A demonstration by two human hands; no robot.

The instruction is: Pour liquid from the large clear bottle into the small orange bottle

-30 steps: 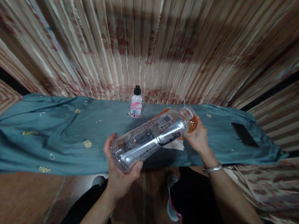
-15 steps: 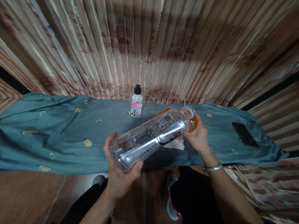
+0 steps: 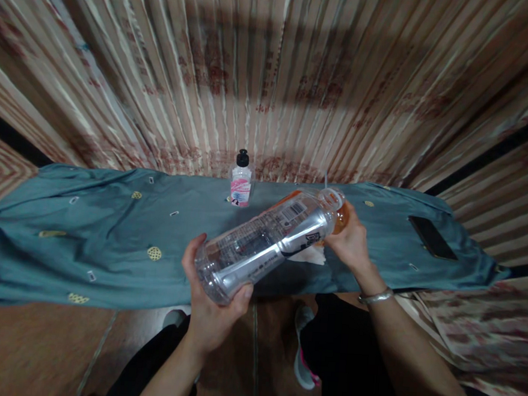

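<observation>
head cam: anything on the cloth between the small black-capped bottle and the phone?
Yes, in the head view. Between the small bottle and the phone sits the mouth end of the tilted clear bottle and the right hand at it; the teal cloth beyond is bare.

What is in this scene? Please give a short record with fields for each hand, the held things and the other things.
left hand: grips the base of the bottle
right hand: holds a cup at the bottle's mouth
bottle: clear plastic, tilted, mouth toward the cup
cup: holds orange liquid
cloth: blue-green, spread under the hands
small bottle: upright at the far edge, black cap, pink label
phone: dark, flat on the cloth at the right
bracelet: on the right wrist
</observation>
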